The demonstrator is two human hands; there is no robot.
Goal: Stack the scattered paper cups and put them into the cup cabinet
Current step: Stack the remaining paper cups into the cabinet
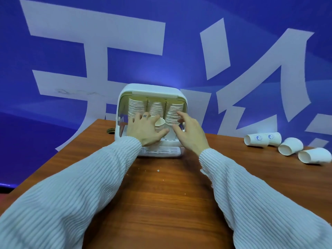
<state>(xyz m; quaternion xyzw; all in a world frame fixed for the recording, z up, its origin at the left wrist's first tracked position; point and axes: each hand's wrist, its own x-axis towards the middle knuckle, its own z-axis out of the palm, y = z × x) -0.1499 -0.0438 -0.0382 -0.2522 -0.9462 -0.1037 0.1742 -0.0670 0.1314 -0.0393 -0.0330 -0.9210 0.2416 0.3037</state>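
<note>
Four cups (pixel 287 148) lie loose on the surface (pixel 161 194); light, crushable, best held by the wall. Left hand (pixel 143 130) grasps a stack (pixel 159 125) at the cabinet (pixel 152 87); right hand (pixel 188 130) is released.

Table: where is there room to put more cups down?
The wide bare patch of table between the two sleeves, in front of the cabinet, is free. So is the stretch between the right hand and the loose cups. It is crowded inside the cabinet, where the left hand holds a stack.
</note>
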